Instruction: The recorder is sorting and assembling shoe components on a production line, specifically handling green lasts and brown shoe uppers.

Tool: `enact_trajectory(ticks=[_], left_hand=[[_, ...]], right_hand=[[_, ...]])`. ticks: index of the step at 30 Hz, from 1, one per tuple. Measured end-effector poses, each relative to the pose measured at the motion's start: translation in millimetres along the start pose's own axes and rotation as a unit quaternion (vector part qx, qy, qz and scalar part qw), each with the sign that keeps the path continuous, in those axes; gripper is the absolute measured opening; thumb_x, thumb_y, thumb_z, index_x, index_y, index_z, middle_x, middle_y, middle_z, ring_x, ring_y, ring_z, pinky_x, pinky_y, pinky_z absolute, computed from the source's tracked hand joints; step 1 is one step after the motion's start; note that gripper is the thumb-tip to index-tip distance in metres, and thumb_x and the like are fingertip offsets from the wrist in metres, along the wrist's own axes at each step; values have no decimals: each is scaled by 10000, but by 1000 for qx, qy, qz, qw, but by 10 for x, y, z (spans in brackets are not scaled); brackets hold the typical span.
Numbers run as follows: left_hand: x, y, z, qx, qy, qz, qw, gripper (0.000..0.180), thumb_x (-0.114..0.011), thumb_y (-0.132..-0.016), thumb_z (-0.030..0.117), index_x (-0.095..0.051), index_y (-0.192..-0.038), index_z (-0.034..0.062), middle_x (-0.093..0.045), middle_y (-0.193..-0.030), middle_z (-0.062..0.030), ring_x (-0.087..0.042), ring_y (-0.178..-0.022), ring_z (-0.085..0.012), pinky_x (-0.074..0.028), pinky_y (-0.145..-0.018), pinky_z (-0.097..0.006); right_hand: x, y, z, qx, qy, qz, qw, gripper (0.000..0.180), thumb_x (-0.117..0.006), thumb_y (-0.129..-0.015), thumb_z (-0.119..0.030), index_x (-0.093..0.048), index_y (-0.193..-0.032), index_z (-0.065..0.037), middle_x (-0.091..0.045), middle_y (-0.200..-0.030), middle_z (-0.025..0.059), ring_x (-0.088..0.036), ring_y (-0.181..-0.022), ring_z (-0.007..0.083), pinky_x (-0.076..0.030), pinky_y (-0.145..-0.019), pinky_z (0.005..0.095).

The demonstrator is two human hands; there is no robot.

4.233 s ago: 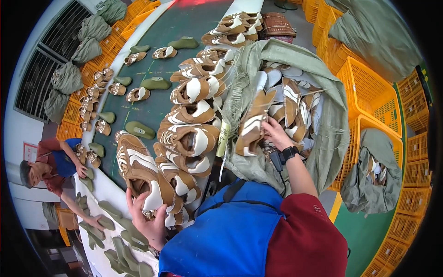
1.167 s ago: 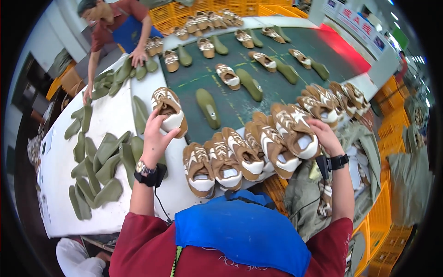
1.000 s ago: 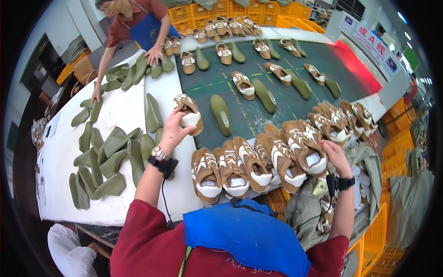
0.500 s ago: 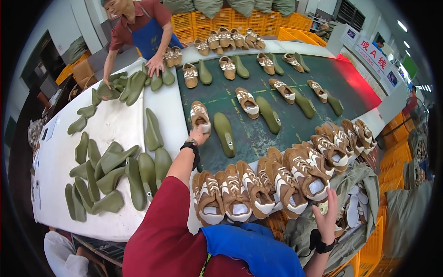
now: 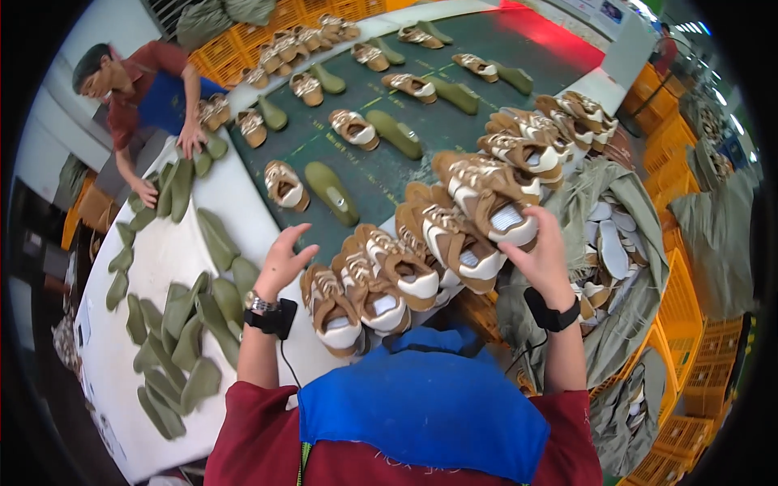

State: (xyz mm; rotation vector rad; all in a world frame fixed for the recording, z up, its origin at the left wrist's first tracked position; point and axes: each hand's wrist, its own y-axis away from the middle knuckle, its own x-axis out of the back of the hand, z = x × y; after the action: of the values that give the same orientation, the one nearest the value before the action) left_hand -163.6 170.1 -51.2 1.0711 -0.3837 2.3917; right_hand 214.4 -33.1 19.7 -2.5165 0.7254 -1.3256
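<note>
My left hand [image 5: 284,261] hovers with fingers spread and nothing in it, over the near edge of the dark green belt [image 5: 381,166]. Just beyond it a brown and white shoe upper [image 5: 285,185] lies on the belt beside a green shoe last [image 5: 332,193]. My right hand [image 5: 545,253] grips another brown and white shoe upper [image 5: 496,209], lifted above the crowded row of shoe uppers [image 5: 381,279] along the belt's near edge.
More upper and last pairs [image 5: 381,130] lie spaced along the belt. Piles of green lasts [image 5: 182,324] cover the white table at left, where a co-worker [image 5: 138,89] handles some. An open sack of white soles [image 5: 616,243] and yellow crates [image 5: 689,300] stand at right.
My left hand has let go of the shoe upper on the belt beside the last and drawn back toward me. My right hand has risen and taken hold of an upper from the row.
</note>
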Motion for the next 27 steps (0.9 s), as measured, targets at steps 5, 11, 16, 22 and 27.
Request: enact_trajectory(ticks=[5,11,16,22,27], left_hand=[[-191,544,501,-58,-86,31,994,397,-650,-777,154,-535,-1134,25,-560,-1073,-159,-525,-1015,-313,-421,-872,-363],[-410,616,1101,-97,-17,36,994,575,-643,-749,75,-418,-1277,41,-447,-1271,-190,-421,-1192,-339,-339,-997,-366],[-688,452,1405,-160,-66,-30,984,580,-629,-733,37,-418,-1273,11,-430,-1281,-194,-409,-1196,-336,-323,-1005,-367],[-707,378,1669,-174,-51,16,983,444,-589,-750,8,-493,-1184,-13,-459,-1257,-187,-434,-1181,-329,-333,-991,-366],[-691,339,2090,-223,-4,-6,975,397,-581,-741,-4,-520,-1133,-20,-519,-1195,-176,-452,-1174,-325,-331,-995,-384]], right_hand=[[-31,122,-444,35,-105,-5,994,563,-795,-578,-210,-484,-1019,-49,-506,-965,133,-526,-887,306,-440,-760,363],[-359,318,-613,25,103,-200,974,570,-708,-687,-394,-496,-1110,-76,-535,-920,120,-581,-805,300,-482,-611,367],[-262,486,-306,51,-36,-62,996,498,-657,-764,-332,-495,-1170,-93,-580,-859,110,-601,-739,285,-485,-612,358],[130,1312,988,-228,27,158,960,506,-675,-742,-233,-491,-1177,-51,-588,-995,147,-584,-874,295,-477,-728,383],[-290,2314,1303,-347,130,-307,877,841,-686,-685,-376,-263,-1368,-127,-405,-1232,301,-489,-1050,430,-421,-880,450]])
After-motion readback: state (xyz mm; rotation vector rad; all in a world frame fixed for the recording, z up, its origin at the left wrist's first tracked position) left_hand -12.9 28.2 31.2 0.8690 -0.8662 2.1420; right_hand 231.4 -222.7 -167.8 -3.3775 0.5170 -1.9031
